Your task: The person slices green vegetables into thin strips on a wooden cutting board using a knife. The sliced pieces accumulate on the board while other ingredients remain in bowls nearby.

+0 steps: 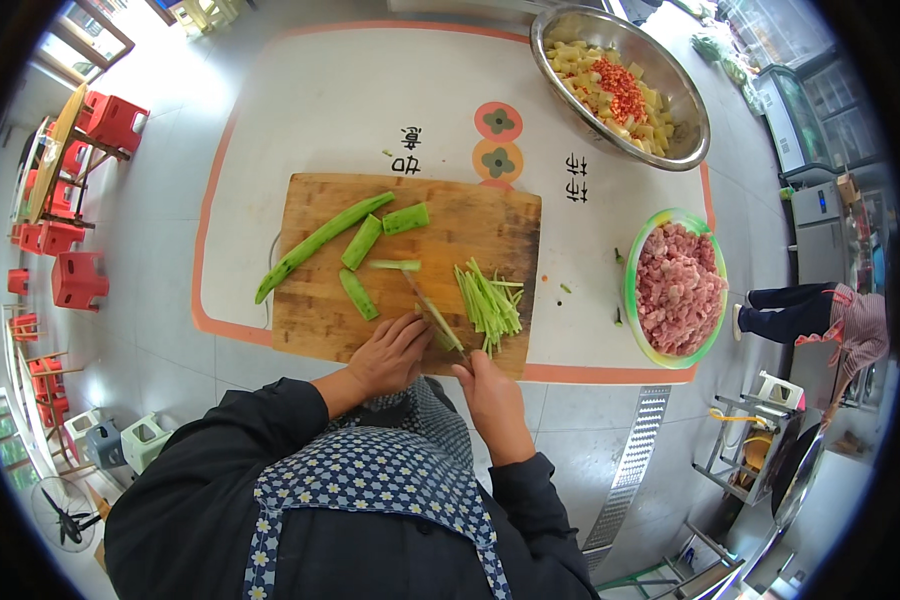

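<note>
On a wooden cutting board (412, 292), my right hand (496, 409) grips a kitchen knife (435, 313), its blade angled away to the left. My left hand (394, 351) presses down with curled fingers, steadying a pale-green gourd piece (444, 340) that is mostly hidden by the fingers and blade. Thin green strips (487, 304) lie heaped right of the knife. To the left are a long peeled green gourd (322, 244) and several cut lengths, among them one chunk (405, 218). A slim piece (396, 265) lies close to the knife's far end.
A steel bowl (690, 142) with pale cubes and chopped red pepper stands at the table's far right. Nearer is a green-rimmed basin (631, 300) of minced meat. Green scraps dot the white tabletop (345, 97). Red stools (80, 279) stand leftward; another person (817, 319) is at right.
</note>
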Available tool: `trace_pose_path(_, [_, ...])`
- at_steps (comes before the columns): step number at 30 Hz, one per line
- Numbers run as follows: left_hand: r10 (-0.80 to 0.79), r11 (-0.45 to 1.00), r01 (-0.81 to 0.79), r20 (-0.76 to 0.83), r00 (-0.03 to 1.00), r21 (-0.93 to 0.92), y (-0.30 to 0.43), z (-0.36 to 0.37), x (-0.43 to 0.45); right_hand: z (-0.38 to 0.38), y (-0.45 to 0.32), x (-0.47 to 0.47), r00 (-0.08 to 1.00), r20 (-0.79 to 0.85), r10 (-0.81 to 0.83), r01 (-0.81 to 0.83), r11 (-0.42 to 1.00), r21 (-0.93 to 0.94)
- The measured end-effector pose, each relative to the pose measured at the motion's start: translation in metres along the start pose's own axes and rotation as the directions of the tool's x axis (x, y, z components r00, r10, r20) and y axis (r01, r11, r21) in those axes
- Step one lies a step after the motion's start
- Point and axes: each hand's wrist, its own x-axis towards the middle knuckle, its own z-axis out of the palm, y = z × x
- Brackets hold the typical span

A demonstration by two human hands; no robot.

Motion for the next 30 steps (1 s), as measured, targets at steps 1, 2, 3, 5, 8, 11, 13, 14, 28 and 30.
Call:
trace_pose_path(1, [-0.001,1.0,0.001,-0.007,1.0,0.002,0.0,0.0,0.0,-0.004,0.002,-0.003,1.0,-0.008,0.025,-0.025,0.998,0.058])
trace_pose_path(2, [-0.001,1.0,0.001,-0.013,1.0,0.004,0.0,0.001,0.0,-0.01,0.004,-0.007,0.998,-0.014,0.061,-0.059,0.992,0.112])
trace_pose_path(3, [-0.003,1.0,0.003,-0.026,1.0,0.001,0.0,0.001,0.0,-0.015,0.006,-0.011,0.992,-0.006,0.126,-0.124,0.979,0.16])
trace_pose_path(5, [-0.009,1.0,0.009,-0.052,0.999,-0.009,0.001,0.003,-0.001,-0.021,0.008,-0.019,0.994,0.021,0.103,-0.105,0.986,0.131])
trace_pose_path(8, [-0.017,1.0,0.017,-0.047,0.999,0.002,0.0,0.004,-0.002,-0.02,0.006,-0.023,0.999,0.039,0.026,-0.029,0.996,0.081])
trace_pose_path(11, [-0.027,1.0,0.027,-0.029,0.999,0.0,0.0,0.004,-0.003,-0.011,0.0,-0.026,0.999,0.012,-0.039,0.038,0.996,0.076])
trace_pose_path(13, [-0.018,1.0,0.019,-0.051,0.999,0.006,-0.001,0.004,-0.003,-0.008,0.0,-0.029,0.999,-0.008,-0.044,0.044,0.994,0.104])
trace_pose_path(14, [-0.014,1.0,0.014,-0.058,0.998,0.006,-0.001,0.004,-0.003,-0.007,0.0,-0.03,0.999,-0.006,-0.047,0.047,0.995,0.086])
trace_pose_path(28, [-0.008,1.0,0.009,-0.076,0.997,0.017,0.0,0.003,-0.002,-0.021,0.008,-0.038,0.996,0.085,-0.032,0.045,0.987,-0.153])
trace_pose_path(30, [-0.01,1.0,0.011,-0.064,0.998,0.016,0.0,0.003,-0.002,-0.02,0.01,-0.037,0.996,0.046,-0.075,0.081,0.985,-0.15])
